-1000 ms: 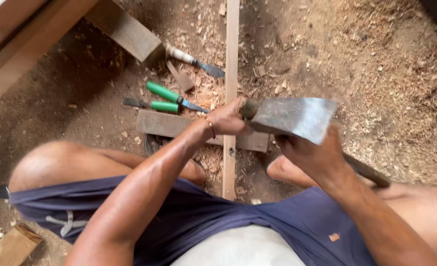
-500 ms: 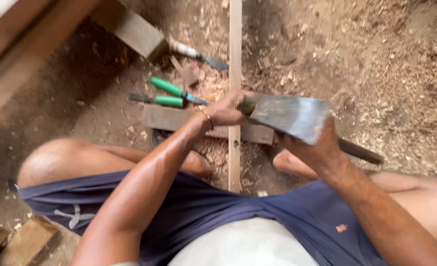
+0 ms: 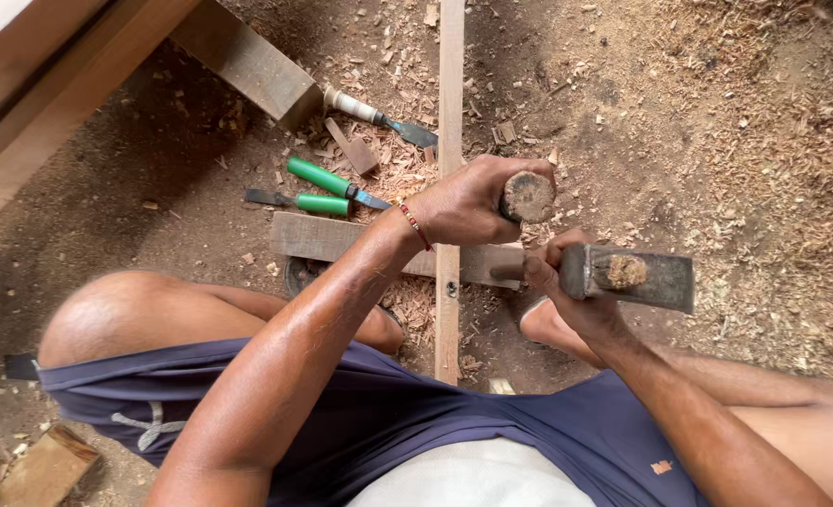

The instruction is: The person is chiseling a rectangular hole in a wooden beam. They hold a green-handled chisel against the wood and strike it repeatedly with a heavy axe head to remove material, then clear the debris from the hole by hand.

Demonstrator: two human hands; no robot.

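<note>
My left hand [image 3: 468, 202] grips a chisel with a round wooden handle [image 3: 527, 197], held upright over a long narrow wood strip [image 3: 450, 84] that runs away from me. The strip lies across a flat wooden block [image 3: 318, 235] on the ground. My right hand [image 3: 567, 296] holds a hatchet [image 3: 637, 277] close below its metal head, just right of and below the chisel handle's worn top. The chisel blade is hidden under my left hand.
Two green-handled chisels [image 3: 318, 188] lie left of the strip, and a pale-handled chisel [image 3: 370, 113] beyond them. A thick wood block [image 3: 247, 61] and a timber beam [image 3: 50, 103] lie at the upper left. Wood chips and sawdust cover the dirt ground [image 3: 736, 122]. My knees flank the strip.
The hatchet, earlier raised with its broad side showing above the chisel, has come down to beside the chisel handle. My left hand stays on the chisel.
</note>
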